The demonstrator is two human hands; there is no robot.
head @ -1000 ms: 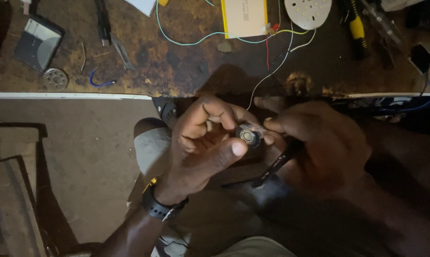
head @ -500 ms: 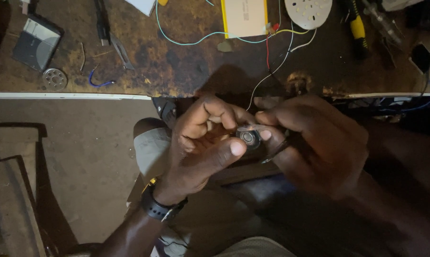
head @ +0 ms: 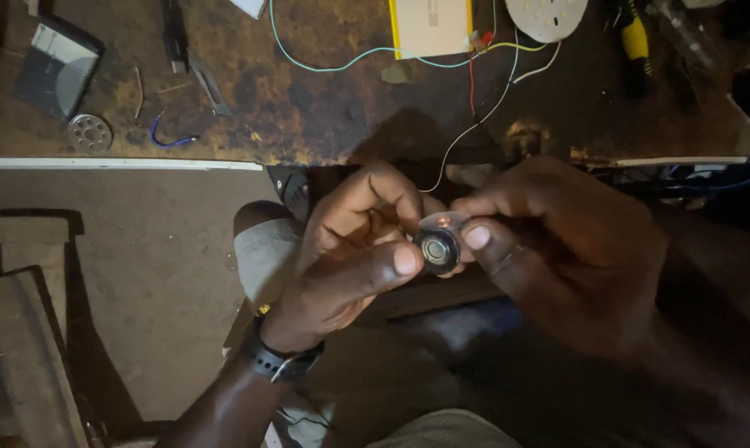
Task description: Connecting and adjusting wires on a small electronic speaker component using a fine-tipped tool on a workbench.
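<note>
Below the bench point(head: 309, 124), your left hand point(head: 350, 249) pinches the round part point(head: 437, 249) steady; right hand point(head: 557, 241) fingertips grip its rim, likely for working it.

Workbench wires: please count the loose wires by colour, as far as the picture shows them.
Teal wire: 1
Yellow wire: 1
Red wire: 1
White wire: 1
Short blue wire: 1
Total: 5

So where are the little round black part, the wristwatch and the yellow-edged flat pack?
Round black part point(head: 437, 250), head view, on its ringed face.
Wristwatch point(head: 277, 362), head view, on the dark strap.
Yellow-edged flat pack point(head: 431, 25), head view, on its pale top face.
</note>
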